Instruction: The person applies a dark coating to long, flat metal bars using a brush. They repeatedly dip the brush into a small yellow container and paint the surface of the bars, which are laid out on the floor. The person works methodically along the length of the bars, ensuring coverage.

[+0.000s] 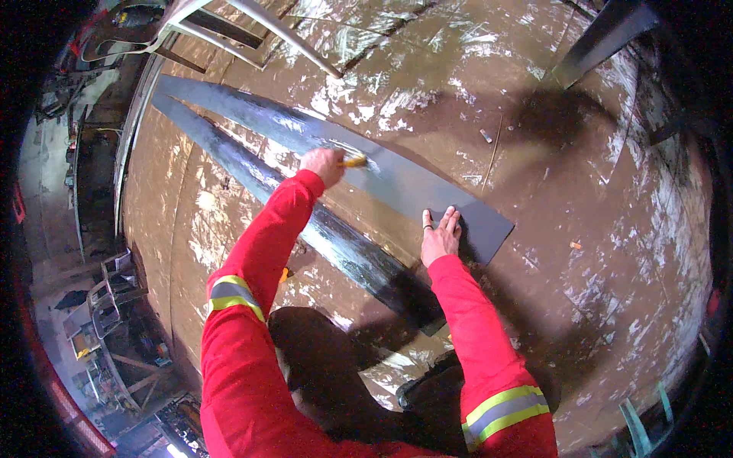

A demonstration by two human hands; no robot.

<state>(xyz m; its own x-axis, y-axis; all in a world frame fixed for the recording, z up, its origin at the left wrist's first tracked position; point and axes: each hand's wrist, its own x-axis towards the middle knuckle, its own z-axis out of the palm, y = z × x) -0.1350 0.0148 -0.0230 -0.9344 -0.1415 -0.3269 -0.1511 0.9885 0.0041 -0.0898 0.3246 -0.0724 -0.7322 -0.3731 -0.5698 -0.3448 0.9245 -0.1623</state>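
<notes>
Two long, flat dark grey metal strips lie on a brown, white-smeared surface, close together at their upper-left ends and spreading apart toward me. My left hand (324, 166) is closed round a small yellowish paintbrush (354, 161), its end over the far strip (412, 188). Pale, shiny streaks mark that strip beside the brush. Flat on the same strip, near its right end, rests my right hand (440, 238) with fingers stretched out and nothing in them. The near strip (336, 239) runs below both hands and also carries whitish streaks; its right end is in shadow.
A pale metal frame (282, 32) stands on the surface at the upper left. A dark metal piece (603, 46) rises at the upper right. Small stubs (576, 245) lie scattered on the brown surface (580, 305). Cluttered racks (126, 336) fill the left side beyond its edge.
</notes>
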